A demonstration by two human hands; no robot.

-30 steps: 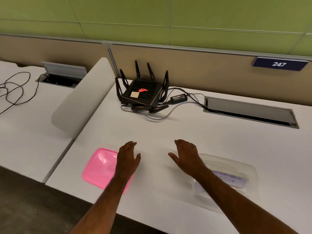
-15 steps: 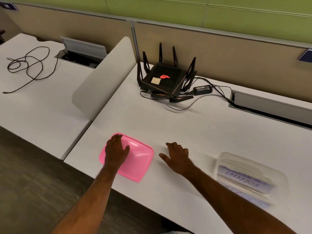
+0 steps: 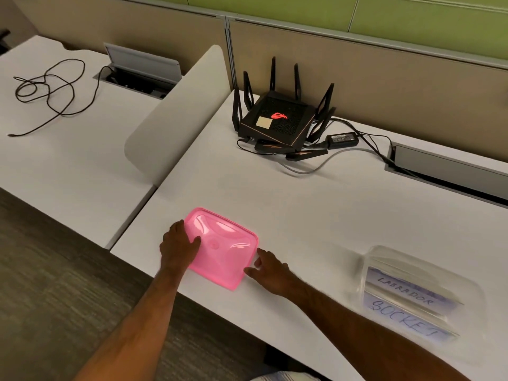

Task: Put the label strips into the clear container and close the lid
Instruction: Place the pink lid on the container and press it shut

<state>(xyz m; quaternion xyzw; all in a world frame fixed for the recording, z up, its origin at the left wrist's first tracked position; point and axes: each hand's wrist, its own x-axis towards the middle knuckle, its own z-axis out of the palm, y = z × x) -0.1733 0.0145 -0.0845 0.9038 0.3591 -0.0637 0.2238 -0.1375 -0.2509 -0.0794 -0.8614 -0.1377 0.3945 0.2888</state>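
While both forearms reach in from the near edge, the scene runs near to far like this:

Left hand [image 3: 180, 247]: lies on the near-left part of the lid [image 3: 224, 250], thumb on top, fingers curling over the left edge; grip pressing on the lid, though whether it pinches the edge I cannot tell.

Right hand [image 3: 270, 269]: at the lid's near-right edge, fingers loosely spread, fingertips touching the rim.

Lid: pink, flat on the counter [image 3: 316, 215], near its front edge, well left of the container.

Container [image 3: 417, 295]: clear, uncovered, on the counter at near right, well apart from both hands.

Strips [image 3: 406, 306]: already inside the container; handwriting reads "LABRADOR" and "SOCKET".

Router [image 3: 277, 119]: black, antennas upright, red glowing logo, a tan sticker on top, at the far side of the counter.

Adapter [image 3: 342, 140]: just right of the router, cables trailing to a hatch [image 3: 445, 169] at far right.

Divider [image 3: 176, 114]: pale rounded panel left of the counter.

Cable [image 3: 46, 92]: loose black coil on the neighbouring desk, far left.
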